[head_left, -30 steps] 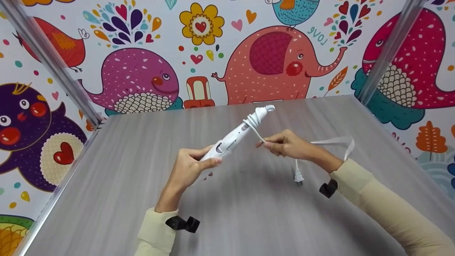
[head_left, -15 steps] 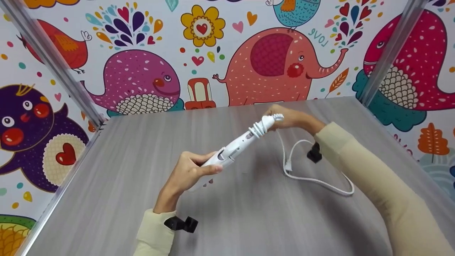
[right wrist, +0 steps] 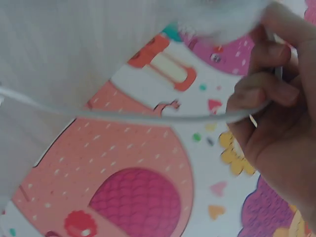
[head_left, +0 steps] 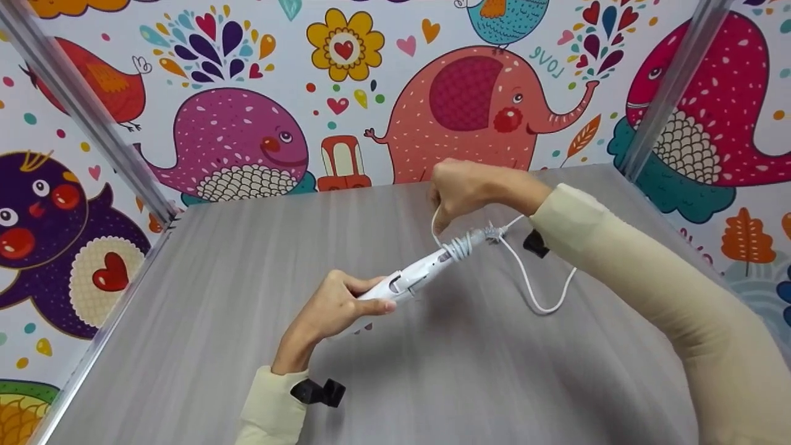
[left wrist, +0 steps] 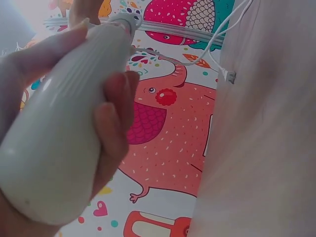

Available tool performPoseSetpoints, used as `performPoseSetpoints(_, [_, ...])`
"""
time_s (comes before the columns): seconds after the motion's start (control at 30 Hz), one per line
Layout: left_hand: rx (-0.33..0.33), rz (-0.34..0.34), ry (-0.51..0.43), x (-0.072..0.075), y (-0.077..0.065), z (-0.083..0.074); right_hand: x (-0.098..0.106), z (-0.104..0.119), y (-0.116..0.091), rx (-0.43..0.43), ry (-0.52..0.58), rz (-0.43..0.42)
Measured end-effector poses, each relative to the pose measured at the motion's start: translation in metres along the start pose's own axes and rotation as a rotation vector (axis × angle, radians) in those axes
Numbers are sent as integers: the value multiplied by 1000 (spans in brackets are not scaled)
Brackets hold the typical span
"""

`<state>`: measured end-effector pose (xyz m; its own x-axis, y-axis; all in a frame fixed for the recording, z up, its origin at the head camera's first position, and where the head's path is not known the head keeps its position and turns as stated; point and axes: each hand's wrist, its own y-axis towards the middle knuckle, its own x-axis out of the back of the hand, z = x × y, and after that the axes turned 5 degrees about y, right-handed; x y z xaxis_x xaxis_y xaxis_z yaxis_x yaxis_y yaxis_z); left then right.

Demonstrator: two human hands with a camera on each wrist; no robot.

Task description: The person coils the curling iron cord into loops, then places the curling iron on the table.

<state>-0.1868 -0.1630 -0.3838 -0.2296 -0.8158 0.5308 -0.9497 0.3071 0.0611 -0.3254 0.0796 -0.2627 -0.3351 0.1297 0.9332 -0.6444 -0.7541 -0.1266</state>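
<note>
My left hand (head_left: 337, 306) grips a white, wand-shaped electric hair styler (head_left: 423, 272) by its thick end, thumb on top. Its far end tilts up to the right, over the table. Several turns of white power cord (head_left: 458, 249) circle the narrow end near the ribbed sleeve. Above that end, my right hand (head_left: 466, 188) holds the cord with curled fingers, back of the hand uppermost. In the right wrist view, the cord (right wrist: 173, 119) runs left out of those fingers. The plug (left wrist: 228, 75) dangles in the left wrist view. My fingers partly hide the styler's thick end.
A grey wood-grain table (head_left: 216, 371) lies beneath both hands. Behind it stands a cartoon-printed wall (head_left: 247, 142), with metal posts (head_left: 670, 93) at the corners. A loose loop of cord hangs below my right forearm (head_left: 519, 185).
My right hand has gone from right of the styler, round its far end, to above and left of it, carrying the cord. The styler's tip has dipped; my left hand stays nearly in place.
</note>
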Motion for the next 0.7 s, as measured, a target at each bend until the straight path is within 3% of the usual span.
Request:
performPoseSetpoints(0.27, [95, -92, -3, -4, 0, -2, -18, 24, -13, -1, -76, -192])
performPoseSetpoints(0.43, [121, -182, -59, -1, 1, -3, -34, 32, -32, -16, 22, -316])
performPoseSetpoints(0.57, [146, -236, -129, 3, 1, -4, -46, 32, -45, 19, 112, -401])
performPoseSetpoints(0.7, [146, -289, -158, 7, 1, -3, -55, 29, -53, 58, 205, -428])
